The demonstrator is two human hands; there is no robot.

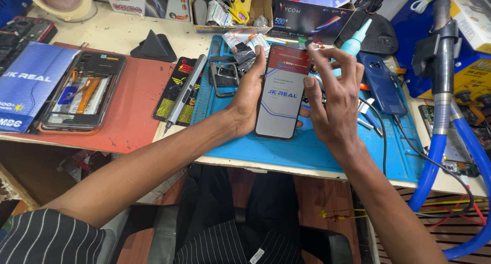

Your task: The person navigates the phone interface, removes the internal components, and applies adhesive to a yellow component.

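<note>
A black smartphone (282, 93) with a film-covered screen, red at the top and grey below, is held upright over the blue work mat (317, 151). My left hand (247, 93) grips its left edge, fingertips reaching the top corner. My right hand (332, 98) curls around its right edge, thumb resting on the side and fingers spread near the top right corner.
An opened phone (82, 90) lies on a red mat (133, 110) at left, next to a blue box (28, 85). A grey screwdriver (185, 93), a dark blue phone back (381, 82), a light blue glue bottle (355, 39), tweezers (369, 120) and blue hoses (445, 141) surround the mat.
</note>
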